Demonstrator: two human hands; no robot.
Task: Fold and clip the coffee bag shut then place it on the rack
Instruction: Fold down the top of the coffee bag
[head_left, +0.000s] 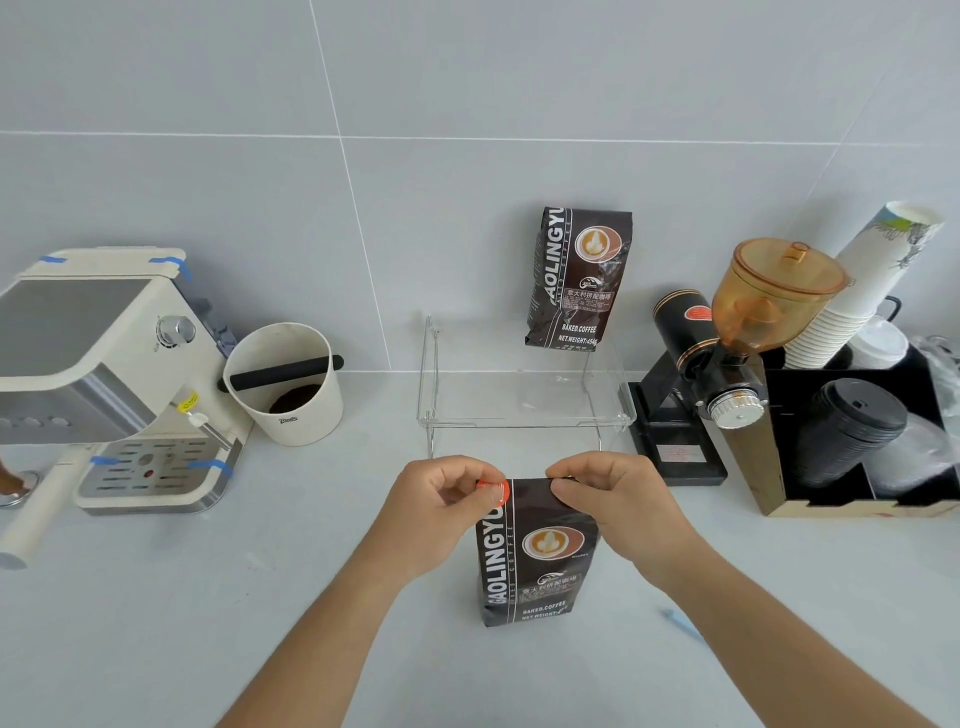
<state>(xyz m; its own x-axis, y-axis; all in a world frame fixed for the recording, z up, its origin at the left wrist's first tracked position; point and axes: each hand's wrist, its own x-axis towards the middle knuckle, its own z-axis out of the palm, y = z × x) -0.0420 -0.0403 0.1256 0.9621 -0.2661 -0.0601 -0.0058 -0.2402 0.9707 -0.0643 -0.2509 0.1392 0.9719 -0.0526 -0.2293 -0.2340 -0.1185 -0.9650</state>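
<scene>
A dark brown coffee bag (535, 556) stands upright on the counter in front of me. My left hand (441, 499) pinches an orange clip (493, 491) at the bag's top left corner. My right hand (608, 493) pinches the folded top edge at the right corner. Behind the bag stands a clear acrylic rack (524, 410). A second, identical coffee bag (579, 275) stands upright at the rack's back right, leaning against the wall.
A cream espresso machine (104, 374) and a knock box (285, 384) with grounds sit at the left. At the right are a black grinder (727, 353) with an amber hopper, stacked paper cups (862, 280) and black lids (852, 431) in a holder.
</scene>
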